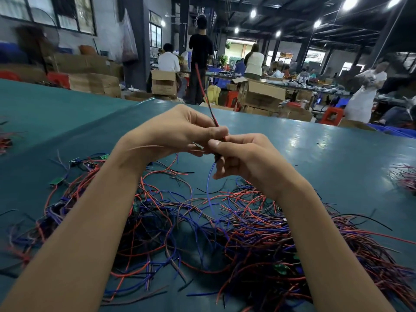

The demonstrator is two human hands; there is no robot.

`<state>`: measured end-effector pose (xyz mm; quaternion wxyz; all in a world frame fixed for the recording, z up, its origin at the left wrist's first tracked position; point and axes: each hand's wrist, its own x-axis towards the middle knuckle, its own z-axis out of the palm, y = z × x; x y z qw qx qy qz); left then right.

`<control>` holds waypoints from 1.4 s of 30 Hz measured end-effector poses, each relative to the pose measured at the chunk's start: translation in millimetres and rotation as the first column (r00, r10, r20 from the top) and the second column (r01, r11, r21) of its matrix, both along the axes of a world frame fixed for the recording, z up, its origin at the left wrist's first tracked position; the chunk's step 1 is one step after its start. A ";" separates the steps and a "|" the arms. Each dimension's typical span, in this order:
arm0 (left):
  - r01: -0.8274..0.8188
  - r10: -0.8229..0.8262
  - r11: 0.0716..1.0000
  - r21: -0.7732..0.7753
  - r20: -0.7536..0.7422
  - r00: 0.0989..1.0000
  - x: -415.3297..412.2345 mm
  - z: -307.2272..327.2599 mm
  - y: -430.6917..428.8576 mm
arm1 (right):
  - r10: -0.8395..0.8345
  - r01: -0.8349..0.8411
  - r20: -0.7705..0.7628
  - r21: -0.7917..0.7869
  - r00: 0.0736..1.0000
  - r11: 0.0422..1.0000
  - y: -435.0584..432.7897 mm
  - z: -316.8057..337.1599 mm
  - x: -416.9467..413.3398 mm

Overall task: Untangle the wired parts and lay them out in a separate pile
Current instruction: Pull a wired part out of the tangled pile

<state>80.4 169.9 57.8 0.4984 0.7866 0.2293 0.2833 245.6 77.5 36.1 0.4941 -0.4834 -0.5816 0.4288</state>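
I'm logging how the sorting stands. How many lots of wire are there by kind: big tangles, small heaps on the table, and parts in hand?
Big tangle: 1
Small heaps: 2, at the left edge and the right edge of the table
Wired part pinched between left hand and right hand: 1
Total: 4

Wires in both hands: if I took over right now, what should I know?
Left hand: pinches a wired part, its red and black leads sticking upward.
Right hand: pinches the same part just below; a blue lead hangs from it toward the heap.
Tangled heap: lies on the green table under both arms.
Done: a few parts with green boards lie apart at left.
Left: free this part, lay it there, then the heap.
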 end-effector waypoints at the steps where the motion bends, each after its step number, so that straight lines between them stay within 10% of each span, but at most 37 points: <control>1: 0.009 -0.009 1.000 0.002 0.010 1.000 -0.3 0.8 -0.5 | 0.028 -0.028 0.020 -0.010 0.999 1.000 -1.9 1.4 1.5; 7: 0.115 -0.107 0.991 -0.075 0.101 0.989 -4.9 6.4 -2.6 | 0.145 -0.140 0.126 -0.050 0.981 0.989 -13.4 10.7 1.9; 16: -0.033 0.085 0.955 -0.293 0.168 0.982 5.4 6.8 -3.4 | -0.148 0.098 0.216 0.229 0.965 0.969 -16.1 10.5 -13.1; 30: -0.112 0.449 0.708 -0.697 0.322 0.833 -6.0 -15.6 30.5 | 0.119 -0.154 0.252 0.122 0.960 0.980 -16.4 2.3 -39.1; 35: -0.323 0.437 0.819 -0.474 0.151 0.887 -4.1 -13.2 32.1 | -0.085 0.073 0.063 0.176 0.994 0.982 -10.5 6.7 -29.0; 42: 0.091 -0.106 0.976 -0.199 -0.070 0.992 -3.1 8.0 1.7 | -0.370 0.376 -0.070 0.210 0.926 0.903 -0.5 5.8 -8.4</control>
